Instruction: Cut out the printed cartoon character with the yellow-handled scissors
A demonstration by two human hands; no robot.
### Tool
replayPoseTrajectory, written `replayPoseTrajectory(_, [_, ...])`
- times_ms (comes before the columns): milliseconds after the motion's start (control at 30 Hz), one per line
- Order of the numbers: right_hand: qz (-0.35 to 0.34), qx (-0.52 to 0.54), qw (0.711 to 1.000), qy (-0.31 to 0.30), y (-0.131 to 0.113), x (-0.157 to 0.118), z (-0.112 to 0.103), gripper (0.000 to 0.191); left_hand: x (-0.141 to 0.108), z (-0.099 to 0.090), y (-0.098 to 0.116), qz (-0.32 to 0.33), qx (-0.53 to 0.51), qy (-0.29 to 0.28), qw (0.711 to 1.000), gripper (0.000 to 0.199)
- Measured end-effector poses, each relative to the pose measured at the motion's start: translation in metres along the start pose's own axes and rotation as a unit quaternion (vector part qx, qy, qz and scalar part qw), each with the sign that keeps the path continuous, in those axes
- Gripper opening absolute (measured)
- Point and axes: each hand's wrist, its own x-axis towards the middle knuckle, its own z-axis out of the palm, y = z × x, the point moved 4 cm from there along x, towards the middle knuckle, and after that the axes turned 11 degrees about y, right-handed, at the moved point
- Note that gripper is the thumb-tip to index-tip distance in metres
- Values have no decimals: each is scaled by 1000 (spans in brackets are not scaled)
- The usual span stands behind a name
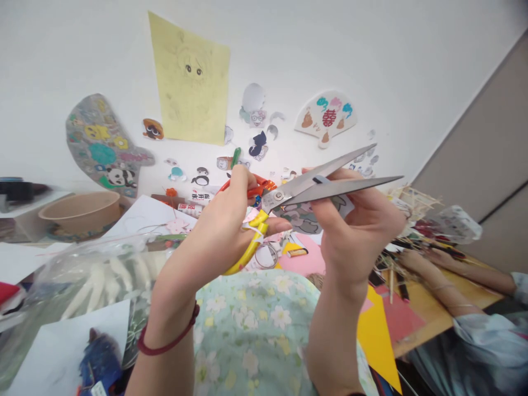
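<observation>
A large pair of scissors (279, 196) is in my left hand (225, 220), its thumb near the red handle and its fingers by the yellow one. The blades stand apart and point to the right. Behind them, my right hand (350, 220) pinches a small printed paper cutout (303, 217), grey with cartoon figures. The lower blade crosses in front of the cutout and the right fingers; whether it touches the paper I cannot tell. Below both hands lies a pale green flowered cloth (251, 330).
A brown bowl (80, 212) and a plastic bag with white gloves (107, 275) stand at left. Paper pieces, pink sheets and yellow card (375, 330) cover the table. Drawings and a fan (325, 118) hang on the wall. Another person's hands (424, 275) are at right.
</observation>
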Motion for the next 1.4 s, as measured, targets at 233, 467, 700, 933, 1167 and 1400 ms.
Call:
replayPoseTrajectory(233, [-7, 1, 1000, -8, -4, 1, 2, 22, 4, 2, -10, -2, -13, 13, 1000, 50])
replayPoseTrajectory(467, [10, -11, 1000, 16, -5, 4, -1, 16, 3, -1, -12, 22, 17, 32, 999, 45])
replayPoseTrajectory(700, [32, 25, 999, 28, -6, 3, 2, 19, 2, -3, -7, 15, 70, 39, 997, 45])
replayPoseTrajectory(933, [21, -30, 998, 41, -6, 2, 0, 19, 3, -2, -6, 10, 70, 37, 997, 46])
replayPoseTrajectory(1167, [17, -26, 998, 56, -3, 3, -4, 23, 2, -1, -6, -3, 73, 25, 997, 50])
replayPoseTrajectory(1400, [29, -17, 997, 75, -1, 4, -6, 22, 3, -2, -6, 24, 65, 31, 997, 46])
